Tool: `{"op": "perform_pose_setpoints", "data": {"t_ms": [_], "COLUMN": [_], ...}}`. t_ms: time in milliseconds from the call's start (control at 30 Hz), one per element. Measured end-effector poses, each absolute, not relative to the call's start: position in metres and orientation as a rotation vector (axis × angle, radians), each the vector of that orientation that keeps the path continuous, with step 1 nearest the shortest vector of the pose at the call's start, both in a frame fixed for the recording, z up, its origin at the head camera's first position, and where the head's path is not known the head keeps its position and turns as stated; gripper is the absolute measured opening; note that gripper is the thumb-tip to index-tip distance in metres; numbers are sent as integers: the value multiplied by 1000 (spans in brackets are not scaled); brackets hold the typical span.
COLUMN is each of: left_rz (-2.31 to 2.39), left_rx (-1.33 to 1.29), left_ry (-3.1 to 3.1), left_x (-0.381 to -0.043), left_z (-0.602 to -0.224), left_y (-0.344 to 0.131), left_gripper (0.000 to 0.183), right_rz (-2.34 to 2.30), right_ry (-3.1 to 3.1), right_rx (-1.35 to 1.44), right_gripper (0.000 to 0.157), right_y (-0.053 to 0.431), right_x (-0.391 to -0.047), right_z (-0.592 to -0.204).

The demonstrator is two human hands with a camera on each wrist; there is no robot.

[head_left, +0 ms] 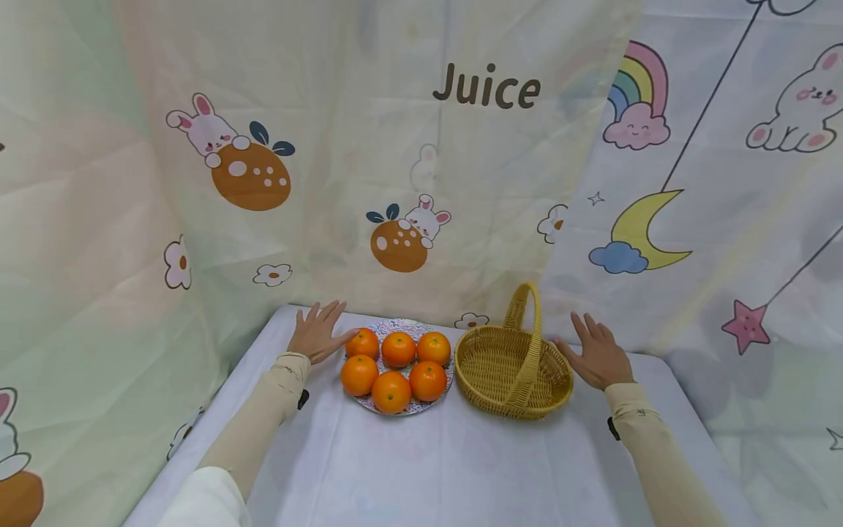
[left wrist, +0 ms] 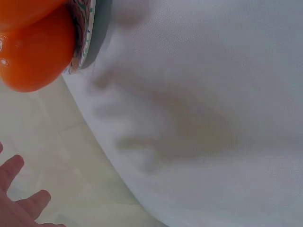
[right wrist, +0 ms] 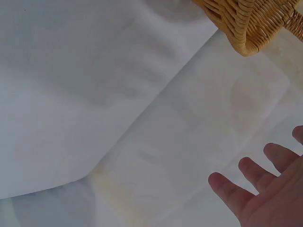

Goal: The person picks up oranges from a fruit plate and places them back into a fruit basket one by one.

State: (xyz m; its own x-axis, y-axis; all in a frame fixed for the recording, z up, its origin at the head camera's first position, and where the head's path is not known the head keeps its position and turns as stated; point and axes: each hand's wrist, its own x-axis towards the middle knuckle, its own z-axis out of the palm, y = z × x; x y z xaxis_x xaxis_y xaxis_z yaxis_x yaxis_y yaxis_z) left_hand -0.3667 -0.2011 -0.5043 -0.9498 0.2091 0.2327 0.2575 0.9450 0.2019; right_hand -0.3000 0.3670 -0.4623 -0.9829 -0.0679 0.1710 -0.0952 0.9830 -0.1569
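Several oranges (head_left: 391,392) lie on a patterned plate (head_left: 403,327) in the head view. To its right stands a yellow wicker basket (head_left: 474,395) with an arched handle; only its woven bottom shows inside. My left hand (head_left: 317,335) is at the plate's left, fingers spread, holding nothing; its thumb reaches toward an orange, and whether they touch I cannot tell. On the basket's right side, my right hand (head_left: 599,355) is spread and holds nothing, its thumb near the rim. The left wrist view shows two oranges (left wrist: 38,52) and the plate's edge (left wrist: 87,33). Part of the basket (right wrist: 246,23) appears in the right wrist view.
A white cloth covers the table (head_left: 408,468). Printed curtains (head_left: 487,161) with rabbits, fruit and a rainbow hang behind it and on both sides. The table's back edge runs just beyond the plate and basket.
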Motion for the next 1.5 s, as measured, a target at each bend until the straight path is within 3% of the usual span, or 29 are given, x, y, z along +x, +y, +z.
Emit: {"op": "perform_pose_setpoints", "data": {"t_ms": [200, 400, 500, 867, 1500], "left_rz": [-337, -561, -758, -964, -1227], "left_rx": [-374, -470, -486, -429, -414], "left_ry": [-2911, -2863, -2841, -2927, -2945], "left_x": [-372, -370, -368, -373, -381], "left_z": [-507, -508, -509, -526, -533], "left_y": [-199, -196, -194, -181, -177], "left_gripper": [84, 52, 47, 68, 79], "right_rz": [322, 403, 409, 542, 613], "right_ry": [-2963, -2997, -3016, -3028, -3039], "right_rx": [136, 103, 90, 86, 48], "right_gripper": [84, 68, 61, 56, 54], "right_y": [366, 362, 362, 358, 359], "right_x": [-300, -294, -290, -277, -282], "right_z": [-466, -482, -492, -516, -517]}}
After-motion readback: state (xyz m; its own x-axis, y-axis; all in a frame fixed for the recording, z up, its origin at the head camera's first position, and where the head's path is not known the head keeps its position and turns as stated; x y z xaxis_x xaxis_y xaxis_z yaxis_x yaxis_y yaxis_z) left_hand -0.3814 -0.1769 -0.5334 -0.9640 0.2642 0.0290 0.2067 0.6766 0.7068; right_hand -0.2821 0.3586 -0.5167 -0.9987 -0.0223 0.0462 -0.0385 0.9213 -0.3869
